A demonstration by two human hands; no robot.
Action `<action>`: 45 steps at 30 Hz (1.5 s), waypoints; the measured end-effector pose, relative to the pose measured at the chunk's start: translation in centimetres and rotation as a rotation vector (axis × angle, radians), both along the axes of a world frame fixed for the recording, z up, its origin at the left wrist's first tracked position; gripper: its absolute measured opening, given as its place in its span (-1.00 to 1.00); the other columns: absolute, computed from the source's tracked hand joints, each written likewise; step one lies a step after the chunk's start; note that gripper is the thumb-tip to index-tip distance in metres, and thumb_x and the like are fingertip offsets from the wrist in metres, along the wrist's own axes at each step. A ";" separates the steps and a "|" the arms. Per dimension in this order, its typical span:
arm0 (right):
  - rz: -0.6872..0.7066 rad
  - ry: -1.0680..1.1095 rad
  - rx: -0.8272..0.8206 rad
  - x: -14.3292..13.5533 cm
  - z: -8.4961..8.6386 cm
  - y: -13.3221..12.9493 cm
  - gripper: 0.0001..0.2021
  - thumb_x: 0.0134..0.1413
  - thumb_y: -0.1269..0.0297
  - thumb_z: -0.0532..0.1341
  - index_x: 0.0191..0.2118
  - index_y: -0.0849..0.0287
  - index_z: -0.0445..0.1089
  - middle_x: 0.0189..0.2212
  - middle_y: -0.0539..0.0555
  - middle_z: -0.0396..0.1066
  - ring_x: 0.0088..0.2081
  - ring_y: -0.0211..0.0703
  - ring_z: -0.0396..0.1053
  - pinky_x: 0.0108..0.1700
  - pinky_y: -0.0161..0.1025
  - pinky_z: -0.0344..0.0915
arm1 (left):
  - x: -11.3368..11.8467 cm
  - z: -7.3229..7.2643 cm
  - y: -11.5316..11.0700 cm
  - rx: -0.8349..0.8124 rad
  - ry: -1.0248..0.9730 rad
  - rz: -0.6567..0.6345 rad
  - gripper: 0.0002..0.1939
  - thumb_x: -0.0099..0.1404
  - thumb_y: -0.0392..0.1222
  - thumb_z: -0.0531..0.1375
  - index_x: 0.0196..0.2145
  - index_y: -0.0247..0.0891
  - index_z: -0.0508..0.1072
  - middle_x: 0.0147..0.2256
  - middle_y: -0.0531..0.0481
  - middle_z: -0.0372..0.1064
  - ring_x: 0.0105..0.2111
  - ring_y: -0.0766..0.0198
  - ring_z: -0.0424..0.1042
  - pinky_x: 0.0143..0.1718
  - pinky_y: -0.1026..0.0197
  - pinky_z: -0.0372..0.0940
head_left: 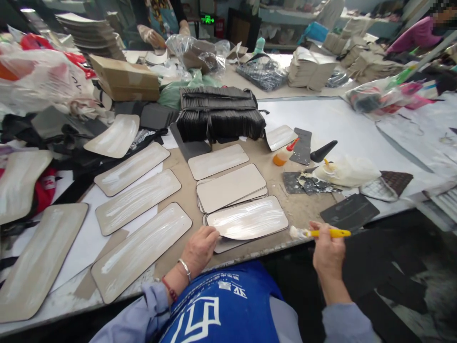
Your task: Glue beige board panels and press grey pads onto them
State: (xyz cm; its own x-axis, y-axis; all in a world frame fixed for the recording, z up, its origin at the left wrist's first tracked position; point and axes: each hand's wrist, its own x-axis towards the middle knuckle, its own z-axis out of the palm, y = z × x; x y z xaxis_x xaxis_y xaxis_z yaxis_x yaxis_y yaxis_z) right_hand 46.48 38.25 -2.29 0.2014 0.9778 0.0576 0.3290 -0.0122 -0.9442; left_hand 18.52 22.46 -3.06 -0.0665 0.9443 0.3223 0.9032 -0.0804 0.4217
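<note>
Brushing looks done, so I'd lift the wet board (pixel 248 217) my left hand (pixel 200 248) pinches, right hand (pixel 329 250) gripping the brush (pixel 313 233).

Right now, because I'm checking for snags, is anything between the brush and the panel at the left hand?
Nothing visible: the brush in the right hand points toward the panel, bristles near its right end.

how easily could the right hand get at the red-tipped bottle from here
Probably yes: nothing tall seems to stand between the right hand and the red-tipped bottle, though that hand holds the yellow-handled brush.
</note>
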 end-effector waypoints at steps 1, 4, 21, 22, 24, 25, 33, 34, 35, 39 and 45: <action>0.018 -0.027 0.020 1.1 1.3 0.3 -0.68 0.09 0.02 0.02 -0.34 0.21 0.27 -0.40 0.07 0.37 -0.33 -0.20 0.36 -0.22 -0.21 0.31 | 0.0 0.8 0.7 -0.017 -0.019 0.012 -0.80 0.30 -0.26 -0.02 -0.36 -0.26 0.39 -0.38 -0.06 0.36 -0.35 0.29 0.32 -0.32 0.28 0.29; 0.401 -0.200 -0.004 1.1 4.7 -1.0 -0.73 0.14 0.07 0.01 -0.39 0.16 0.24 -0.56 -0.04 0.27 -0.51 -0.28 0.27 -0.42 -0.33 0.25 | -0.2 3.2 3.3 -0.107 -0.061 0.029 -0.78 0.30 -0.22 -0.02 -0.41 -0.25 0.38 -0.41 -0.04 0.32 -0.37 0.29 0.32 -0.31 0.27 0.29; 1.126 -1.103 0.028 -10.8 -4.5 -2.6 -0.72 0.15 0.45 -0.07 -0.14 0.26 0.33 -0.38 0.23 0.47 -0.34 -0.07 0.46 -0.34 -0.26 0.31 | 3.3 11.0 8.4 -0.013 -0.080 0.052 -0.78 0.30 -0.26 -0.03 -0.47 -0.24 0.32 -0.46 0.02 0.26 -0.44 0.36 0.28 -0.37 0.32 0.25; 1.126 -1.088 0.046 -10.8 -4.5 -2.7 -0.73 0.17 0.42 -0.08 -0.15 0.25 0.32 -0.40 0.21 0.47 -0.34 -0.08 0.46 -0.34 -0.26 0.31 | 3.1 12.4 9.0 0.044 -0.070 0.072 -0.79 0.30 -0.26 -0.02 -0.46 -0.24 0.32 -0.46 0.02 0.25 -0.44 0.36 0.28 -0.37 0.32 0.25; 1.135 -1.068 0.064 -10.8 -4.6 -2.7 -0.74 0.20 0.38 -0.10 -0.18 0.23 0.31 -0.42 0.19 0.47 -0.34 -0.07 0.46 -0.36 -0.26 0.30 | 2.4 15.3 10.3 0.145 -0.017 0.097 -0.80 0.30 -0.26 -0.01 -0.46 -0.25 0.32 -0.45 0.02 0.25 -0.43 0.38 0.27 -0.35 0.32 0.25; 1.137 -1.062 0.066 -10.8 -4.7 -2.7 -0.74 0.20 0.38 -0.11 -0.19 0.22 0.31 -0.43 0.18 0.46 -0.35 -0.07 0.46 -0.37 -0.25 0.30 | 1.8 16.7 10.8 0.188 0.025 0.100 -0.80 0.30 -0.26 0.00 -0.46 -0.25 0.32 -0.44 0.02 0.25 -0.43 0.38 0.27 -0.34 0.33 0.24; 1.085 -0.969 0.074 -10.4 -6.1 -2.7 -0.75 0.17 0.43 -0.10 -0.23 0.15 0.31 -0.48 0.09 0.46 -0.41 -0.15 0.45 -0.42 -0.32 0.24 | -5.3 24.6 13.8 0.414 0.383 0.323 -0.83 0.25 -0.21 0.07 -0.47 -0.26 0.37 -0.46 0.04 0.26 -0.40 0.35 0.28 -0.33 0.30 0.19; 1.075 -0.964 0.086 -10.3 -6.2 -2.8 -0.74 0.16 0.45 -0.09 -0.22 0.14 0.31 -0.47 0.09 0.46 -0.41 -0.14 0.45 -0.41 -0.31 0.24 | -6.2 25.1 14.5 0.409 0.406 0.335 -0.83 0.25 -0.19 0.07 -0.46 -0.25 0.37 -0.45 0.05 0.27 -0.39 0.34 0.28 -0.32 0.30 0.19; 1.065 -0.958 0.097 -10.3 -6.3 -2.8 -0.73 0.15 0.47 -0.09 -0.21 0.14 0.31 -0.45 0.09 0.46 -0.40 -0.13 0.45 -0.40 -0.30 0.25 | -7.0 25.4 15.5 0.399 0.424 0.337 -0.82 0.25 -0.18 0.07 -0.46 -0.25 0.38 -0.44 0.05 0.27 -0.39 0.34 0.28 -0.32 0.30 0.19; 1.029 -0.905 0.052 -10.6 -6.8 -2.9 -0.69 0.04 0.58 -0.07 -0.27 0.12 0.34 -0.50 0.06 0.45 -0.42 -0.11 0.45 -0.43 -0.30 0.25 | -9.9 26.3 21.4 0.349 0.489 0.318 -0.80 0.24 -0.16 0.06 -0.47 -0.26 0.37 -0.45 0.04 0.24 -0.40 0.32 0.27 -0.33 0.27 0.20; 0.976 -0.812 -0.113 -11.1 -10.0 -3.3 -0.73 -0.08 0.51 0.03 -0.36 0.05 0.40 -0.57 0.02 0.45 -0.52 -0.07 0.43 -0.54 -0.28 0.24 | -14.6 29.2 31.0 0.462 0.580 0.377 -0.81 0.26 -0.19 0.03 -0.49 -0.23 0.32 -0.40 -0.06 0.28 -0.25 0.15 0.31 -0.21 0.03 0.23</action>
